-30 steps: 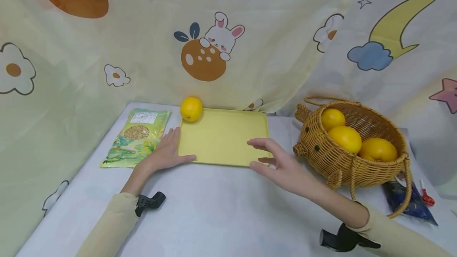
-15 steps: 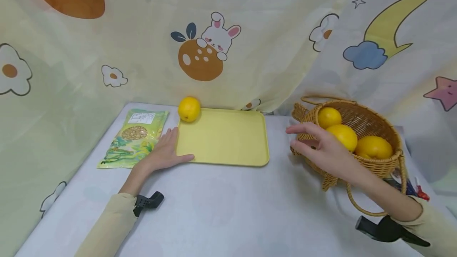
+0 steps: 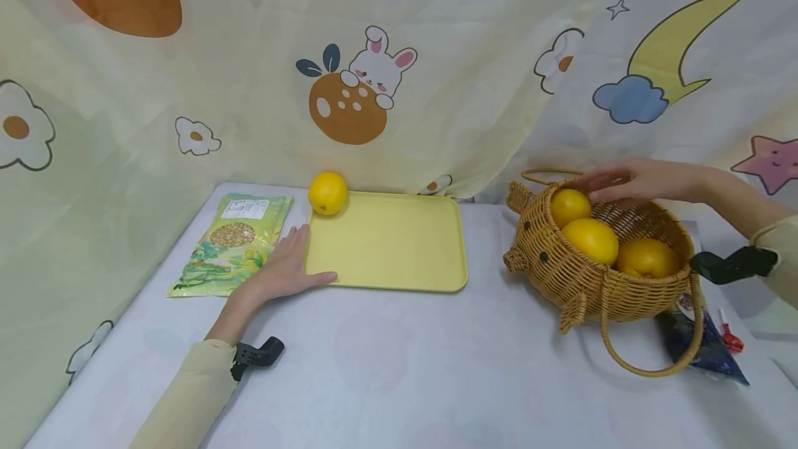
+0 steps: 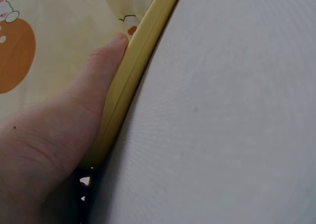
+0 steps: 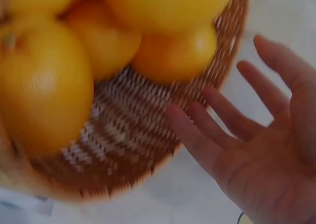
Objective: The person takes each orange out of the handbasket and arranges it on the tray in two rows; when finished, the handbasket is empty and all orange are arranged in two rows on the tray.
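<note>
My left hand (image 3: 279, 270) rests at the near left corner of a yellow tray (image 3: 399, 241), fingers straight along its left side. In the left wrist view the thumb (image 4: 101, 68) lies against the tray's rim (image 4: 133, 70). My right hand (image 3: 642, 179) is over the back rim of a wicker basket (image 3: 561, 283) shaped like an animal, fingers spread and holding nothing. Several oranges lie in the basket, among them a near orange (image 3: 591, 241) and one large orange (image 5: 44, 85) in the right wrist view. Another orange (image 3: 327, 193) sits at the tray's far left corner.
A green and yellow bag of grains or beans (image 3: 233, 244) lies left of the tray. Right of the basket are a dark blue packet (image 3: 707, 345) and a small red-wrapped item (image 3: 732, 339). A printed curtain (image 3: 262, 89) hangs behind the table.
My right hand has moved right from the tray's right end, past the basket's front, to above its back rim. The left hand stays at the tray.
</note>
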A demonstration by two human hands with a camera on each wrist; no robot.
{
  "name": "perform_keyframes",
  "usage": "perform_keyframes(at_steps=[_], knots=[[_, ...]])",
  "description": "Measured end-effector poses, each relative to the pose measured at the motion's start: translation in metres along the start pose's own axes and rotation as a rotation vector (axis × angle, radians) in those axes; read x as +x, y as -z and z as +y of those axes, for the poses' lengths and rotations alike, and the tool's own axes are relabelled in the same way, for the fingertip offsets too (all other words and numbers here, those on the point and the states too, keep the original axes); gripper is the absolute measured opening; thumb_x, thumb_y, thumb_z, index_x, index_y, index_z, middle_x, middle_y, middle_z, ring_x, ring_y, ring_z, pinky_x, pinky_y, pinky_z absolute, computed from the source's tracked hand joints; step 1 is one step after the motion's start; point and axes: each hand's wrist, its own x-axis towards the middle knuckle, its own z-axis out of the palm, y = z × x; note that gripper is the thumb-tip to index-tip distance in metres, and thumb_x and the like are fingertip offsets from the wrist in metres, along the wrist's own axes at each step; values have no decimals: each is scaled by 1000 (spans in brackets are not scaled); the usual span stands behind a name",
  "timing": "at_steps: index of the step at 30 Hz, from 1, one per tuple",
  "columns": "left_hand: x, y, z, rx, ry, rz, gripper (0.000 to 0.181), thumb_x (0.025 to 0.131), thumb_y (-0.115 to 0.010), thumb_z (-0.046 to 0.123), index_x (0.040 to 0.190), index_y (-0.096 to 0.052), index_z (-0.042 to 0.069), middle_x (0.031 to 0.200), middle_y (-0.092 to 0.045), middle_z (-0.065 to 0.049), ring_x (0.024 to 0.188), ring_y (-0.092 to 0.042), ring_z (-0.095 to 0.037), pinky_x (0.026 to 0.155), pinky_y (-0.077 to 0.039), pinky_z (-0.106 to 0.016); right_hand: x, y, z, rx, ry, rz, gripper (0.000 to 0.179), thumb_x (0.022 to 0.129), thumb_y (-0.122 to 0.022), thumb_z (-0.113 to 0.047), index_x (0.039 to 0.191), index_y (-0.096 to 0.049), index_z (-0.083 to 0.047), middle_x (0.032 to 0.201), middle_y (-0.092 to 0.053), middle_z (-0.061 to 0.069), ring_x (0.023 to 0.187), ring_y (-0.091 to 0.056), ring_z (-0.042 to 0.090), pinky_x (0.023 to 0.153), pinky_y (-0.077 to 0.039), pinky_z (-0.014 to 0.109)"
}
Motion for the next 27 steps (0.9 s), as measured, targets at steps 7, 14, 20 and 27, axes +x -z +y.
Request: perform_keyframes(at_steps=[7, 14, 20, 27], knots=[[0, -2, -2, -1, 1, -1, 130, 73, -57, 81, 155, 5, 0, 163, 4, -21, 151, 3, -39, 123, -3, -56, 13, 17, 15, 180, -110, -294, 66, 103, -44, -31, 155, -14, -4, 155, -16, 35, 136, -35, 52, 97, -52, 55], [0, -4, -1, 1, -7, 9, 129, 74, -58, 79, 155, 4, 0, 163, 3, -21, 152, 2, -39, 123, -4, -56, 25, 18, 9, 237, -206, -461, 73, 104, -39, -37, 157, 4, -12, 158, 2, 34, 143, -15, 57, 100, -51, 52], [0, -3, -2, -4, -7, 9, 129, 74, -58, 79, 155, 4, 0, 163, 3, -21, 152, 2, -39, 123, -4, -56, 30, 18, 12, 256, -220, -495, 73, 104, -38, -38, 156, 8, -14, 157, 3, 35, 143, -12, 57, 100, -50, 54], [0, -2, -3, 1, -1, 7, 130, 73, -57, 81, 154, 4, 0, 163, 4, -21, 152, 2, -39, 123, -5, -56, 32, 16, 17, 257, -243, -522, 73, 104, -39, -38, 156, 11, -22, 158, 2, 34, 143, -9, 57, 101, -49, 55]])
